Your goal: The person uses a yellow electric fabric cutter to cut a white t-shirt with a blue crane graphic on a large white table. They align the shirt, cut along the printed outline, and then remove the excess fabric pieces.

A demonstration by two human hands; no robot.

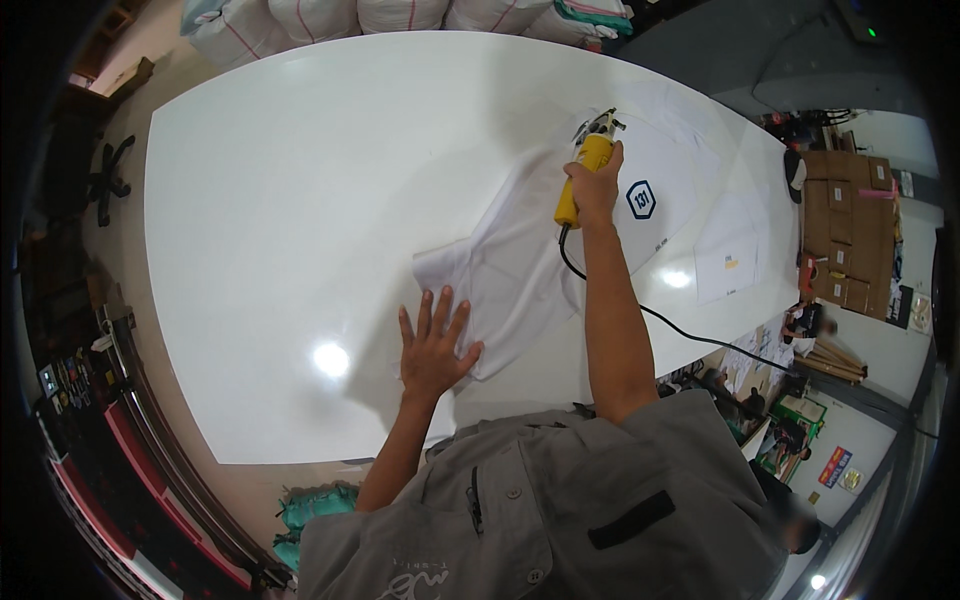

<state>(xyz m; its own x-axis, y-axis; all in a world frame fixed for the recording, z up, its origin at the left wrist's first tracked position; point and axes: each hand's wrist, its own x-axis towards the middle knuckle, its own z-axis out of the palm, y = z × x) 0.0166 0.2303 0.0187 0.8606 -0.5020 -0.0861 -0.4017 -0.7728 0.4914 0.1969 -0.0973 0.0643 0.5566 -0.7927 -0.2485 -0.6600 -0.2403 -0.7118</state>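
Observation:
My right hand (599, 190) is wrapped round the yellow body of a handheld electric fabric cutter (594, 153). Its metal head points to the far side, over white cloth, and a black cord (690, 329) runs from its near end off to the right. My left hand (432, 350) lies flat with fingers spread on the near left part of the white cloth (515, 285). That cloth is wrinkled, with a folded edge at its left. Right of the cutter, a white piece bears a dark blue hexagon mark (641, 200). Whether the blade touches cloth is too small to tell.
All this lies on a large glossy white table (290, 210). Another white printed piece (728, 262) rests near its right edge. Stuffed white sacks (400, 14) line the far edge. Brown cardboard boxes (845, 235) stand at the right, and other people are beyond the table at the lower right.

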